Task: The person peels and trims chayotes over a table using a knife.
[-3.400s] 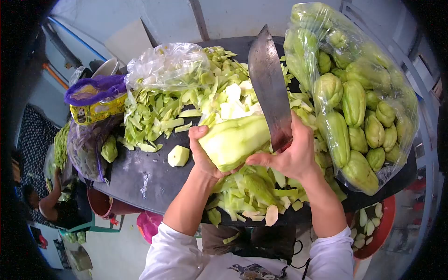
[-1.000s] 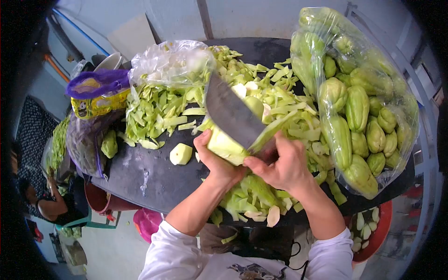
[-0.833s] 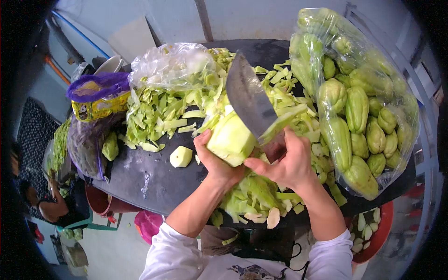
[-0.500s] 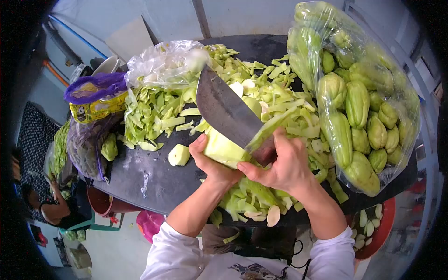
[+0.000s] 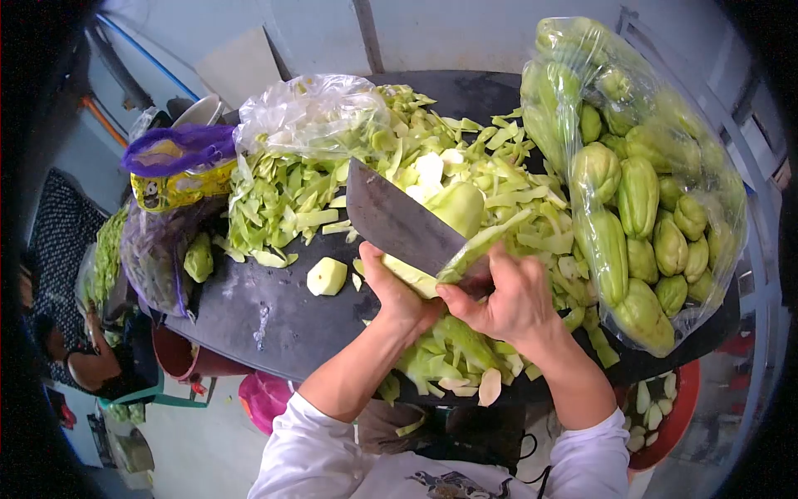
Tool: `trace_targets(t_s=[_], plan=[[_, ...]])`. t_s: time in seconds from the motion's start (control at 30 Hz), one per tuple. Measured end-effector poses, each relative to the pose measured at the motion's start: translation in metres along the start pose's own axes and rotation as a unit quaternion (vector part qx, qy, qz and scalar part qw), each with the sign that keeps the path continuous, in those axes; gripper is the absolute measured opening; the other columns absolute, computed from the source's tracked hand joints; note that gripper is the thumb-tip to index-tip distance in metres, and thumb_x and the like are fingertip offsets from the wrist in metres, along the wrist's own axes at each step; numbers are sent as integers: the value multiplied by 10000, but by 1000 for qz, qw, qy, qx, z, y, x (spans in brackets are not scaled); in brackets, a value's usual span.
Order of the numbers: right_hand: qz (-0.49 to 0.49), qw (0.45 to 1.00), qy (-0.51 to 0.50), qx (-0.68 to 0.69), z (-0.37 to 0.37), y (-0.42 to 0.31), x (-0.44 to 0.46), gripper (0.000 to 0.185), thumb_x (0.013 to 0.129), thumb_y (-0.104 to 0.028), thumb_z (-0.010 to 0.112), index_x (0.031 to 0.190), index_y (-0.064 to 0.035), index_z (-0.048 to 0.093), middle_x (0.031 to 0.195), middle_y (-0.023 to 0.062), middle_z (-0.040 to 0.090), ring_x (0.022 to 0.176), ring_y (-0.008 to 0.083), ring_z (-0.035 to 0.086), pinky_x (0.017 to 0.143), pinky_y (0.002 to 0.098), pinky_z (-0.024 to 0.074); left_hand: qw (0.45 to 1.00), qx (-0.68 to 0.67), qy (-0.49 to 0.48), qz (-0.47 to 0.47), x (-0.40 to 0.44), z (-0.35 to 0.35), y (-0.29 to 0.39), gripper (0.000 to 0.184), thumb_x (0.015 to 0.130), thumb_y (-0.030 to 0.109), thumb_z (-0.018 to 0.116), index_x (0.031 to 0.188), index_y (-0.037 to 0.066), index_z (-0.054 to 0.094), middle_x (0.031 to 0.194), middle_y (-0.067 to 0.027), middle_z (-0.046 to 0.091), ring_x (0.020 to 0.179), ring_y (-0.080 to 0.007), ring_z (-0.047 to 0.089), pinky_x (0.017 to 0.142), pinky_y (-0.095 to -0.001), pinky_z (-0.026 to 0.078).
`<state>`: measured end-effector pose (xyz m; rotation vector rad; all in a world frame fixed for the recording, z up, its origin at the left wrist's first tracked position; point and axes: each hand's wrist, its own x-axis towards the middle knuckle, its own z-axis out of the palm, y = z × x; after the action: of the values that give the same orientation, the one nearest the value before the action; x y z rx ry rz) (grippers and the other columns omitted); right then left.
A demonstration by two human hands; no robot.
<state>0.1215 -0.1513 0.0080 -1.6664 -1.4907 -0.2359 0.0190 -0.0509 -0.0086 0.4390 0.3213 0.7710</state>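
Note:
My left hand is closed around a peeled pale green chayote, mostly hidden behind the blade. A broad dark knife lies across the chayote, its tip up and to the left. Its handle end is inside my right hand, whose fingers are wrapped round it, with the thumb near the chayote. A strip of green peel rests along the blade near my right fingers. Cut peelings lie below and beyond both hands. A pale cut chunk sits on the dark table to the left.
A clear bag of whole chayotes stands at the right. Left are a clear plastic bag over peelings and a purple net bag. Below the dark table is a red bucket. Another person is at far left.
Since the earliest frame the knife has swung from upright to a leftward slant over the chayote. A peel strip now lies along it, and the chayote has been tilted behind the blade.

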Motion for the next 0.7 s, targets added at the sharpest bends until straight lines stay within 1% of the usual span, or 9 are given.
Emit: trace_targets(t_s=[0.07, 0.23, 0.33, 0.4, 0.5, 0.57, 0.6, 0.67, 0.7], plan=[[4, 999, -2, 41, -3, 1, 3, 568, 817, -489, 702, 940, 52, 580, 620, 103, 668, 517, 290, 676, 482, 383, 548, 1000, 8, -9, -23, 0, 6, 5, 727, 824, 557, 360, 1288, 21, 521, 1263, -153, 585, 1137, -324, 583, 1000, -475, 455], [51, 996, -22, 76, -8, 2, 4, 514, 829, -474, 696, 909, 23, 589, 634, 112, 673, 544, 305, 682, 510, 401, 554, 998, 25, -13, -50, -1, 12, 8, 705, 839, 545, 353, 1288, 29, 526, 1261, -141, 591, 1152, -314, 576, 1014, -475, 443], [86, 991, -55, 86, -12, 0, 5, 500, 847, -476, 676, 880, 16, 592, 632, 131, 667, 567, 317, 687, 521, 413, 544, 998, 39, 0, -51, 0, 13, 10, 685, 840, 538, 367, 1275, 36, 534, 1258, -132, 594, 1154, -308, 575, 1021, -478, 434], [114, 985, -86, 94, -15, -3, 7, 490, 862, -474, 661, 862, 12, 596, 633, 144, 665, 585, 322, 691, 527, 414, 536, 997, 73, 19, -9, 2, 10, 11, 668, 835, 537, 392, 1270, 52, 541, 1238, -115, 606, 1148, -301, 578, 1012, -463, 435], [154, 970, -81, 169, -13, -3, 10, 490, 897, -469, 624, 792, 9, 594, 584, 129, 622, 522, 259, 649, 490, 382, 476, 998, 44, 27, -38, 5, 14, 20, 639, 833, 538, 415, 1259, 84, 556, 1196, -88, 626, 1094, -274, 592, 956, -435, 446], [205, 946, -73, 240, -8, 7, 6, 487, 923, -452, 601, 749, 3, 594, 549, 83, 575, 479, 171, 553, 462, 339, 403, 998, 42, 28, -45, 8, 10, 26, 626, 832, 539, 423, 1251, 97, 563, 1177, -76, 632, 1063, -260, 592, 926, -418, 444], [203, 946, -75, 241, -6, 8, 6, 487, 923, -452, 601, 749, 3, 594, 549, 83, 575, 479, 171, 553, 462, 339, 403, 997, 42, 31, -56, 9, 8, 28, 613, 831, 540, 431, 1243, 109, 570, 1157, -64, 638, 1032, -245, 593, 896, -402, 442], [221, 926, -24, 304, -3, 11, 6, 485, 927, -438, 607, 730, 5, 585, 541, 45, 539, 471, 127, 469, 443, 318, 350, 997, 29, 28, -61, 10, 9, 30, 598, 822, 548, 455, 1222, 123, 583, 1144, -54, 640, 992, -229, 585, 866, -392, 430], [230, 924, -38, 305, -3, 15, 6, 483, 912, -444, 631, 753, 10, 579, 562, 53, 573, 517, 129, 533, 471, 313, 403, 997, 17, 32, -61, 9, 11, 31, 598, 821, 529, 471, 1237, 111, 574, 1161, -63, 635, 1016, -239, 585, 886, -397, 430]])
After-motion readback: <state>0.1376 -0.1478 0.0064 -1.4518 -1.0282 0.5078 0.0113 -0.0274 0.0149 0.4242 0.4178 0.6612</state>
